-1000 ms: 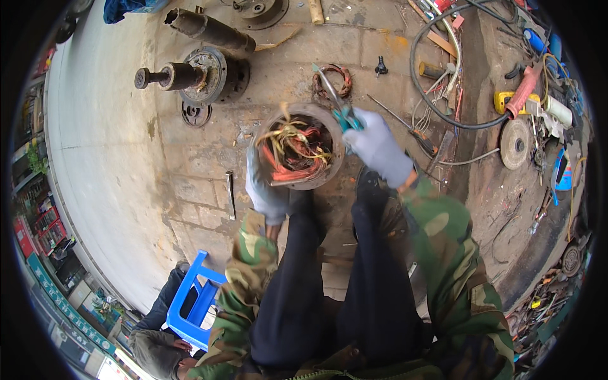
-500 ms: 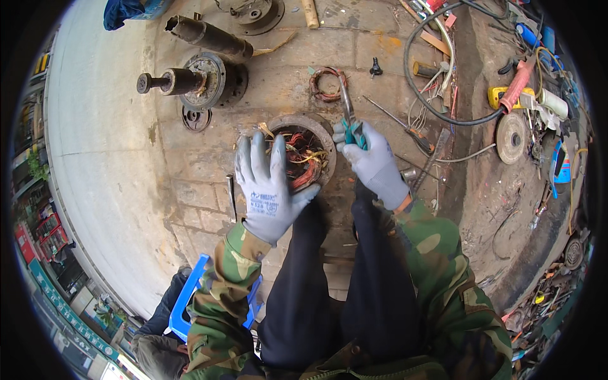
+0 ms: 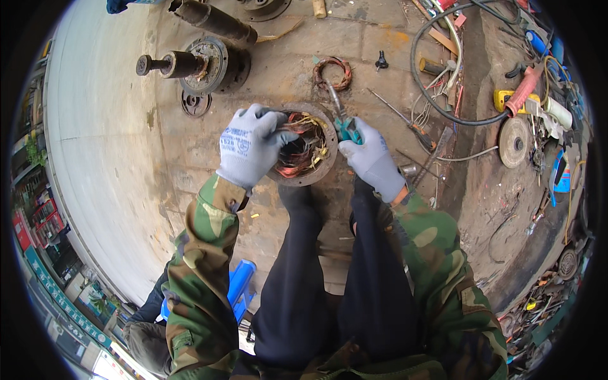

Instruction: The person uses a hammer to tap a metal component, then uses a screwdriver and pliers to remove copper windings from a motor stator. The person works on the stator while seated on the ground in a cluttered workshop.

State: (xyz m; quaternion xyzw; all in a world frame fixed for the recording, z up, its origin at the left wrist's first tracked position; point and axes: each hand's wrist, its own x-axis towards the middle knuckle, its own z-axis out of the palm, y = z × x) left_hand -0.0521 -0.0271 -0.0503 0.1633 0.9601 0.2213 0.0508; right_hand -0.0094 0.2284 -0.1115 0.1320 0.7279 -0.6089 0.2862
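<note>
Motor stator (image 3: 303, 147): on the paved floor, between the knees. Left hand (image 3: 248, 144) pinches copper windings (image 3: 297, 152) at its rim; right hand (image 3: 370, 158) grips teal-handled pliers (image 3: 342, 120) beside it. Advice: brace housing, pull few strands.

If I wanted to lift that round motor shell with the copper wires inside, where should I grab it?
Probably by the metal rim of the motor shell, from above at opposite sides. It lies flat with the opening up, and the tangled copper windings fill the middle, so only the rim looks firm.
</note>
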